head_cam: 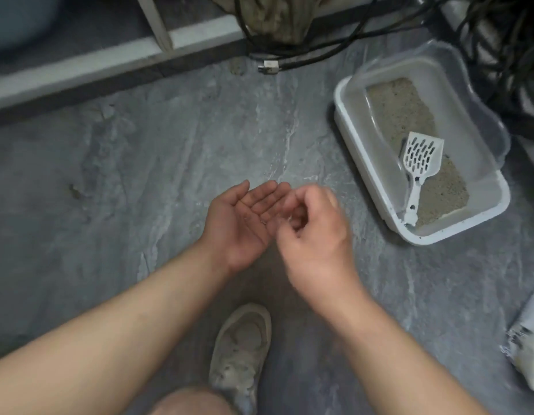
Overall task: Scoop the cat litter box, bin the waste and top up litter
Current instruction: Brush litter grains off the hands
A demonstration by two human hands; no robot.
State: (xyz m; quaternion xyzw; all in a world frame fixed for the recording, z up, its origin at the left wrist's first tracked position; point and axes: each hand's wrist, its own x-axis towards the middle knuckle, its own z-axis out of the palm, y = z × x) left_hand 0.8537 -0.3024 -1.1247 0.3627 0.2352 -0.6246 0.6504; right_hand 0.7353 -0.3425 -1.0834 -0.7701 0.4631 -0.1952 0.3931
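A white litter box [354, 158] with a clear raised rim sits on the floor at the right, holding sandy litter [406, 110]. A white slotted scoop [420, 161] lies inside it, its handle pointing toward the near corner. My left hand [245, 223] is palm up in the middle of the view, fingers relaxed, with a few small specks on the palm. Over its fingertips my right hand [313, 232] is blurred, its fingers curled. Whether it pinches anything is hidden. Both hands are well left of the box.
Grey stone-patterned floor [170, 163] all around. Black cables [511, 49] tangle at the back right and along the white wall rail [110, 59]. A torn white bag [529, 351] lies at the right edge. My pale shoe [242, 351] stands below the hands.
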